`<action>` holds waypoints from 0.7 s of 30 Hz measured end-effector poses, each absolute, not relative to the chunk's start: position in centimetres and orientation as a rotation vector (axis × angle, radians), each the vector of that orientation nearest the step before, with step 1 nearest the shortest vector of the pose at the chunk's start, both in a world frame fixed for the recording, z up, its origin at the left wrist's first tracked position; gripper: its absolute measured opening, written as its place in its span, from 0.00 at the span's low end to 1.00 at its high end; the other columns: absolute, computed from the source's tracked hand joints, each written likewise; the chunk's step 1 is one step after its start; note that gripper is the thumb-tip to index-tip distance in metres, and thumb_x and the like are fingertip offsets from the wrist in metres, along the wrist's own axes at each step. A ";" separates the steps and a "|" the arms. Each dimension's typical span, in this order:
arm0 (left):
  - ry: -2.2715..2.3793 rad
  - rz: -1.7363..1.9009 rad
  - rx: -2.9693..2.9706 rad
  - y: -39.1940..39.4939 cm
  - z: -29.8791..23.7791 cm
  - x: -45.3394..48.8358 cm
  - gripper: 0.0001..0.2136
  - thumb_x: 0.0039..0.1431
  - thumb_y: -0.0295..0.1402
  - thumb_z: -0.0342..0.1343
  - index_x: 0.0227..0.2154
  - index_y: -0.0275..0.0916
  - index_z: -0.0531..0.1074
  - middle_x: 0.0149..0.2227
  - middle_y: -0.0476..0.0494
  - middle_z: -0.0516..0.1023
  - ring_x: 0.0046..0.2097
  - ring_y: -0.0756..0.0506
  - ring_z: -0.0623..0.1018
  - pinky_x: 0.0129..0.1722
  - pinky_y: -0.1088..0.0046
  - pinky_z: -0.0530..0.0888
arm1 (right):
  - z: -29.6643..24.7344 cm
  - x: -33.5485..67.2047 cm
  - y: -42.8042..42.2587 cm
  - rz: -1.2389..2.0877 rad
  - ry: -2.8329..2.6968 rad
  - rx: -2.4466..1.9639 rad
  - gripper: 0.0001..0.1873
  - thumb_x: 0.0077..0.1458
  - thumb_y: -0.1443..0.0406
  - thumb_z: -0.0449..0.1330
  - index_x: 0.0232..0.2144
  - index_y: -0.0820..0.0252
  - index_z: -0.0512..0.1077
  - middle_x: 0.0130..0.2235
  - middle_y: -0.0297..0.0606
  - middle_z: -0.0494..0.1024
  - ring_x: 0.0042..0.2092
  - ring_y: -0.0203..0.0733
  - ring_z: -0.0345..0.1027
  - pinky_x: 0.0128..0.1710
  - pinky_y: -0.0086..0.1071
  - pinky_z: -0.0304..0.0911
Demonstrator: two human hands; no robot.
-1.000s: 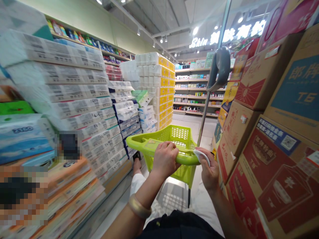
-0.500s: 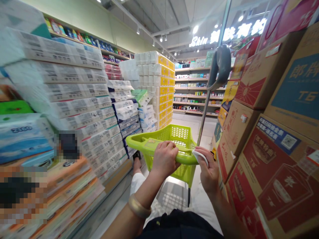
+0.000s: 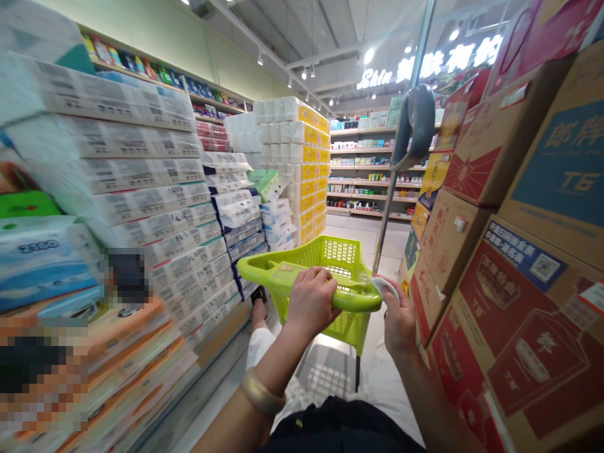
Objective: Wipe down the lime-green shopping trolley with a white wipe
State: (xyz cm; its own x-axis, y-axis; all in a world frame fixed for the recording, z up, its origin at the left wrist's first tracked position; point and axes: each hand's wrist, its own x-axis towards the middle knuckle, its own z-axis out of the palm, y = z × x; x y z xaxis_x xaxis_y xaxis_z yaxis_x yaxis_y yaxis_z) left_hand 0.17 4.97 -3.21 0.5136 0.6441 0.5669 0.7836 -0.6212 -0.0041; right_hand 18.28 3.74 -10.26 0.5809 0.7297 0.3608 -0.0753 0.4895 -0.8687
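A lime-green shopping cart [image 3: 342,251] with a plastic basket stands in front of me. My left hand [image 3: 311,299] is wrapped over the middle of its green handle [image 3: 255,272]. At the handle's right end, my right hand [image 3: 399,314] is closed on a folded white cloth [image 3: 385,288], pressing it against the rim. Its fingertips are partly hidden behind the cloth. A metal pole [image 3: 389,207] with a grey loop [image 3: 415,126] rises from the cart's right side.
Wrapped tissue packs [image 3: 155,163] are stacked high on the left, with yellow-and-white packs [image 3: 311,170] beyond. Red and brown cartons [image 3: 523,302] line the right side. Stocked shelves [image 3: 363,151] stand at the far end of the aisle. A wooden pallet edge [image 3: 226,336] lies low on the left.
My right hand has slid the white cloth slightly to the right, round the end of the handle. My left hand stays on the handle, and the cart has hardly moved.
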 end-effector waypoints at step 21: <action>-1.192 -0.776 -2.476 5.0 -3.3 0.2 0.09 0.48 0.36 0.64 0.33 0.40 0.75 0.44 0.43 0.78 0.51 0.37 0.71 0.53 0.57 0.68 | -9.3 17.0 1.9 0.278 -1.111 -0.810 0.10 0.57 0.59 0.59 0.35 0.56 0.78 0.42 0.40 0.79 0.48 0.47 0.71 0.53 0.44 0.64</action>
State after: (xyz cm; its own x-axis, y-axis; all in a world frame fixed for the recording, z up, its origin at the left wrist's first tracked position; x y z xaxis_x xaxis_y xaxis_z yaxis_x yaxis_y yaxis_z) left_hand 0.20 5.03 -3.32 0.5138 0.6324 0.5797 0.7860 -0.6178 -0.0227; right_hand 17.04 1.86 -9.35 0.4446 0.5763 0.6857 0.1854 0.6897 -0.6999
